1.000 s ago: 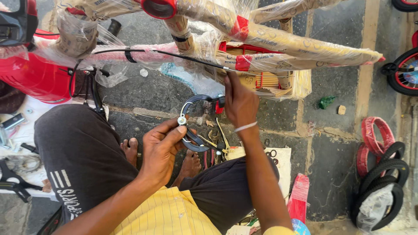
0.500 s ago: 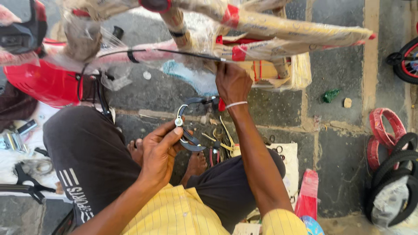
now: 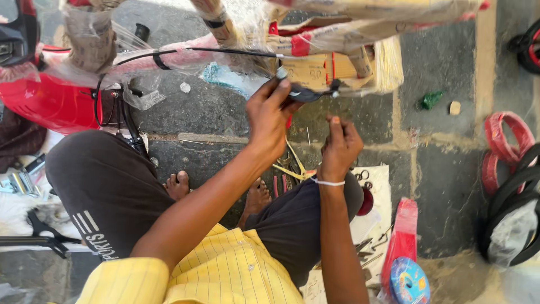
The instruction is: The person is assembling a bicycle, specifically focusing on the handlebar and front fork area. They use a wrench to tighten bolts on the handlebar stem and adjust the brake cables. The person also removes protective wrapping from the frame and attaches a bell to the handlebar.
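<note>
Far left: lying on a white sheet, small metal parts point(image 3: 19, 181) and a black tool point(image 3: 42, 233), beside the red bicycle body point(image 3: 48, 104).
Cable: running as a black brake cable point(image 3: 185, 52) from the red body rightward along the plastic-wrapped frame tube point(image 3: 169, 59).
Left hand point(image 3: 270, 121): reaching up, pinching a dark brake part point(image 3: 312, 93) between thumb and fingertips; grip closed tight on it.
Thing's place: hanging just under the wrapped frame, in front of the cardboard padding point(image 3: 315, 70).
Right hand point(image 3: 337, 149): curling loosely below the part, thumb up, white band on the wrist; grip contents hidden, cannot tell whether holding anything.
Risk: part possibly slipping from a fingertip pinch and dropping among the loose pieces on the stone floor point(image 3: 444, 163); cable possibly snagging on the plastic wrap.
Packaging: tan cardboard with red tape bands, wrapped round the frame, top centre.
Lower right: standing by the knee, a red packet point(image 3: 402, 239) and a round blue disc point(image 3: 409, 281).
Far right: lying on the floor, red rims point(image 3: 506, 141) and black tyres point(image 3: 514, 191).
</note>
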